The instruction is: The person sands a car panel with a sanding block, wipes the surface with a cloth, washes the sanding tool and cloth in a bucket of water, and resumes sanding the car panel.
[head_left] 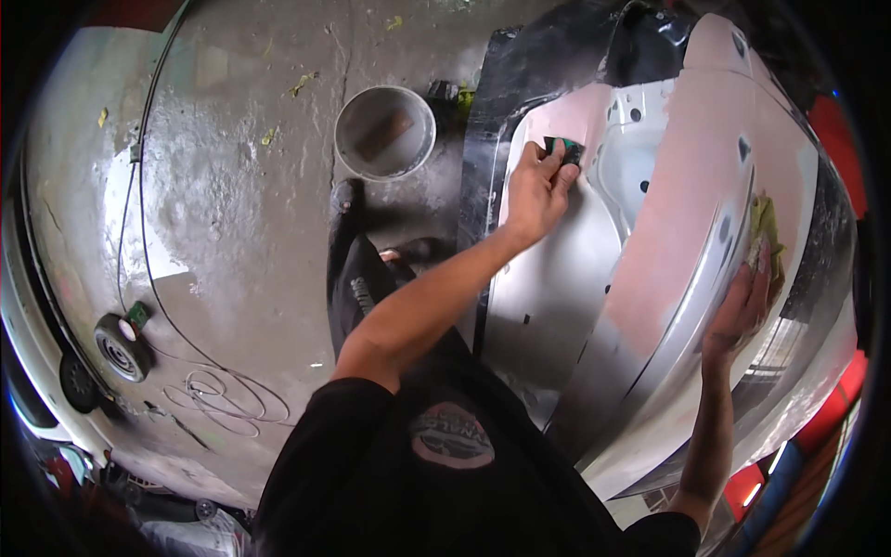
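My left hand [543, 190] is closed on a small black-and-green sanding pad [573, 151], pressed to the upper part of a pale car panel [557, 269]. Pink primer covers the panel's top end beside the pad. Farther right, my right hand [740, 306] holds a crumpled yellow-green cloth [767, 232] against the outer side of the car body [650, 269]. That body shows broad pink patches, grey-white areas and several small holes. Some of the right fingers are hidden by the cloth.
A round bucket [348, 153] of murky liquid stands on the wet concrete floor [232, 121], close to my feet. A black cable or hose [146, 186] runs along the left to a loose coil near a small wheel [122, 348]. A white car [42, 343] is at the far left.
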`<act>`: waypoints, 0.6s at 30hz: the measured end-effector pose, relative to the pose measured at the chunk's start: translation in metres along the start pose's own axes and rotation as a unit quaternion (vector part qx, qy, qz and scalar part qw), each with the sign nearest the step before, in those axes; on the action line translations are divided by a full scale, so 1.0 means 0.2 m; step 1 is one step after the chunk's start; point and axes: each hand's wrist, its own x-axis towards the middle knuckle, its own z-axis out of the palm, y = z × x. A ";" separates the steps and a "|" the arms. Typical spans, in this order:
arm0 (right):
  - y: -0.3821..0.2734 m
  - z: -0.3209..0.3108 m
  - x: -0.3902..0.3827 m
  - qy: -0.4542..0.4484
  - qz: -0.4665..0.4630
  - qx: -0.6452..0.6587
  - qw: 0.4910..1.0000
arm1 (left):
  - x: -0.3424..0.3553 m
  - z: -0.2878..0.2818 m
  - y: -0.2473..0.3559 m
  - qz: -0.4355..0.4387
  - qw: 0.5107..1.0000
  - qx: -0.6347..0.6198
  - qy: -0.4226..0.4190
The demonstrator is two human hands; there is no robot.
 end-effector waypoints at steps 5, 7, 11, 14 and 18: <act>-0.02 0.03 -0.01 -0.006 -0.002 -0.007 1.000 | 0.20 -0.04 -0.10 -0.024 0.995 0.098 0.024; 0.03 0.03 -0.01 0.001 -0.018 -0.034 0.999 | 0.03 0.00 -0.01 -0.032 0.996 0.083 -0.007; 0.03 0.00 -0.01 -0.001 -0.015 -0.003 1.000 | 0.09 -0.04 -0.08 0.043 0.997 0.057 0.007; 0.03 0.05 0.00 -0.013 -0.008 -0.047 0.999 | 0.22 -0.04 -0.17 0.020 0.993 0.110 0.034; 0.05 0.02 -0.02 -0.004 -0.002 -0.044 0.999 | -0.05 0.00 -0.02 -0.004 0.999 0.052 -0.004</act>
